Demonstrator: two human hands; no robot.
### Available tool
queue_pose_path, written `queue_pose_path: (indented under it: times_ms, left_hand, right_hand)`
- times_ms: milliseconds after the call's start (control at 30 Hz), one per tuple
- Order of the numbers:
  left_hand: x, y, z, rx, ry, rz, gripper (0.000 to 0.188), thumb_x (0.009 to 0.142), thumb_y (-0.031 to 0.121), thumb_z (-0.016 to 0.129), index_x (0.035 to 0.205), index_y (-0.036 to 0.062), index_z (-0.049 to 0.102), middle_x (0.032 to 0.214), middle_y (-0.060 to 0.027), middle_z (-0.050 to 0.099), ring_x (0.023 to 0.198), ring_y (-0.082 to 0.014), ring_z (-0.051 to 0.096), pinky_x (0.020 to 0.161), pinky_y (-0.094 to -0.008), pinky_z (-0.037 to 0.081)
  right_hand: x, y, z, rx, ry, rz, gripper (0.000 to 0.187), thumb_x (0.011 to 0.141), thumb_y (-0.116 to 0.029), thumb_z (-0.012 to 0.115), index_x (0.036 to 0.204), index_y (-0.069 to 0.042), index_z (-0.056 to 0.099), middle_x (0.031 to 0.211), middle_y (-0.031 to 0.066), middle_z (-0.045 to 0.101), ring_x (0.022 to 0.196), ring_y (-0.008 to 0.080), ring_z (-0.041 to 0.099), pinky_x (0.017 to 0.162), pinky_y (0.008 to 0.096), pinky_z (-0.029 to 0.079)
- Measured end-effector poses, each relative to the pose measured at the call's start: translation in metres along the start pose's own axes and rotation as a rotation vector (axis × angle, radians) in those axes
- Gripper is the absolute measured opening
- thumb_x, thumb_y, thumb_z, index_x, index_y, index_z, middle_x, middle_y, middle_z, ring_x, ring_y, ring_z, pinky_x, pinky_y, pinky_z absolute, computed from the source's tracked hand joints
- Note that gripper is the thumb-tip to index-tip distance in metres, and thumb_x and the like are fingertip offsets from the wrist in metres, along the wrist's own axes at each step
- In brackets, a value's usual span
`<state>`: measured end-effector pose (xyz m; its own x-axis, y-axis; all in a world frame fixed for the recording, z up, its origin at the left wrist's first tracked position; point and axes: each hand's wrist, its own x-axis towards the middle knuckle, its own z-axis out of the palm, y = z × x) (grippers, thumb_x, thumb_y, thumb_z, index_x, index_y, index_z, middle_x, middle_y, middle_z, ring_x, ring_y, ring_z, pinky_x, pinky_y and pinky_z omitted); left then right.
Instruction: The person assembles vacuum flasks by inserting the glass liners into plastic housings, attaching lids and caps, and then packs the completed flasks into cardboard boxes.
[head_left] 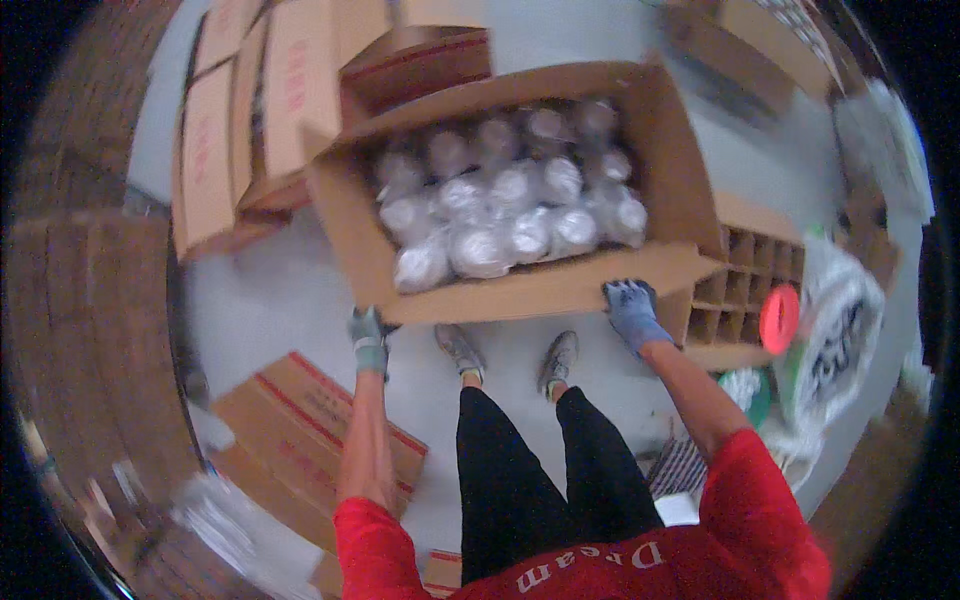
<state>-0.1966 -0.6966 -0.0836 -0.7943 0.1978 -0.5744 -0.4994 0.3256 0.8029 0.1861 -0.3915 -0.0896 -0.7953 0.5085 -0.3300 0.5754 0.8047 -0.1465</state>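
A large open cardboard box (pixel 540 286) is in front of me, its flaps up. Inside stand several clear-plastic-wrapped, bottle-like items (pixel 481 247) in rows, their rounded tops showing. My left hand (pixel 369 338), in a grey-green glove, is closed on the box's near left corner. Toward the right end of the near side, my right hand (pixel 633 312), in a blue-grey glove, has its fingers curled over the cardboard edge. The undersides of both grips are hidden, and the picture is slightly blurred.
Closed cartons (pixel 300 100) stand at the far left. Flattened cardboard (pixel 310 425) lies by my left leg. To the right are a carton with dividers (pixel 740 265), a red round object (pixel 780 319) and a white sack (pixel 835 340). Brown stacks (pixel 95 330) line the left side.
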Motion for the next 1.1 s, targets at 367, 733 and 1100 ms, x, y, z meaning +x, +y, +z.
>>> queue_pose_path:
  times_ms: [367,733,1100]
  left_hand:
    - [-0.124,-0.015,-0.084,0.502,0.236,0.568,0.067,0.085,0.014,0.064,0.142,0.0042,0.03,0.144,-0.017,0.033,0.124,-0.0289,0.043,0.099,-0.0357,0.039]
    - [-0.363,-0.197,-0.539,1.082,0.934,0.124,0.069,0.084,0.028,0.064,0.137,-0.0039,0.034,0.14,-0.0267,0.035,0.131,-0.0411,0.032,0.107,-0.0449,0.028]
    - [-0.346,-0.412,-0.669,0.103,0.454,-0.134,0.058,0.093,0.014,0.051,0.143,0.0027,0.025,0.146,-0.0144,0.032,0.135,-0.0287,0.03,0.108,-0.0362,0.027]
  right_hand:
    - [0.0,-0.047,-0.041,0.087,-0.223,0.022,0.035,0.086,-0.022,0.055,0.117,-0.007,0.054,0.104,0.0195,0.062,0.094,0.0354,0.06,0.084,0.0435,0.048]
    - [-0.104,-0.465,-0.016,0.175,-0.068,-0.485,0.067,0.084,-0.032,0.058,0.141,-0.008,0.032,0.144,0.0211,0.031,0.128,0.0402,0.033,0.107,0.0469,0.029]
    - [-0.241,-0.804,0.142,0.205,-0.463,-0.948,0.086,0.081,-0.052,0.056,0.147,-0.012,0.017,0.153,0.017,0.007,0.135,0.0359,0.026,0.103,0.0575,0.027]
